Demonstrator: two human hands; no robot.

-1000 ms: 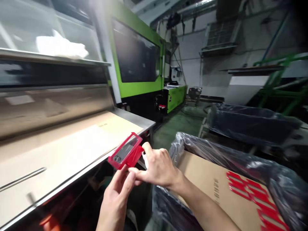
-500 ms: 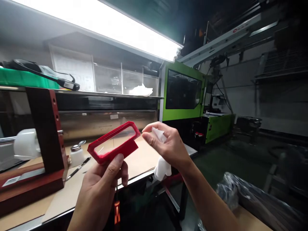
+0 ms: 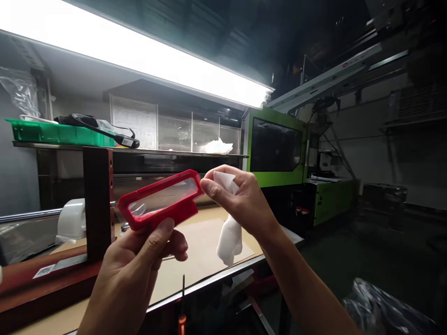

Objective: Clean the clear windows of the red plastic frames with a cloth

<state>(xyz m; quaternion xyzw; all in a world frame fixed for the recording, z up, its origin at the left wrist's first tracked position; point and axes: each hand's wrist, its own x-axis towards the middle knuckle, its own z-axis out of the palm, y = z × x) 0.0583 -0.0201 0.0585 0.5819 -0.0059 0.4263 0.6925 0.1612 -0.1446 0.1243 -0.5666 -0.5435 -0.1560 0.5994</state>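
Note:
My left hand (image 3: 139, 260) is closed on the lower edge of a red plastic frame (image 3: 178, 214), its thumb pressed on the front. The long frame is tilted, right end higher, and has a clear window (image 3: 164, 197). My right hand (image 3: 240, 200) is closed on a crumpled white wipe (image 3: 225, 181); part of the cloth hangs below the palm. Its thumb and fingertip pinch at the right end of the frame, seemingly touching it. Whether something small is between those fingertips cannot be made out.
Below the hands is a bench covered with brown board (image 3: 202, 237). A dark red stand (image 3: 98, 204) with a roll of clear film (image 3: 71, 218) is at left. A shelf behind bears a green tray (image 3: 63, 132) and white crumpled material (image 3: 218, 146). A green machine (image 3: 275, 144) stands beyond.
The camera view has turned, so the bench and shelf appear farther right and lower. My right fingertips have come closer to the frame's right end. The wipe hangs lower from my right hand.

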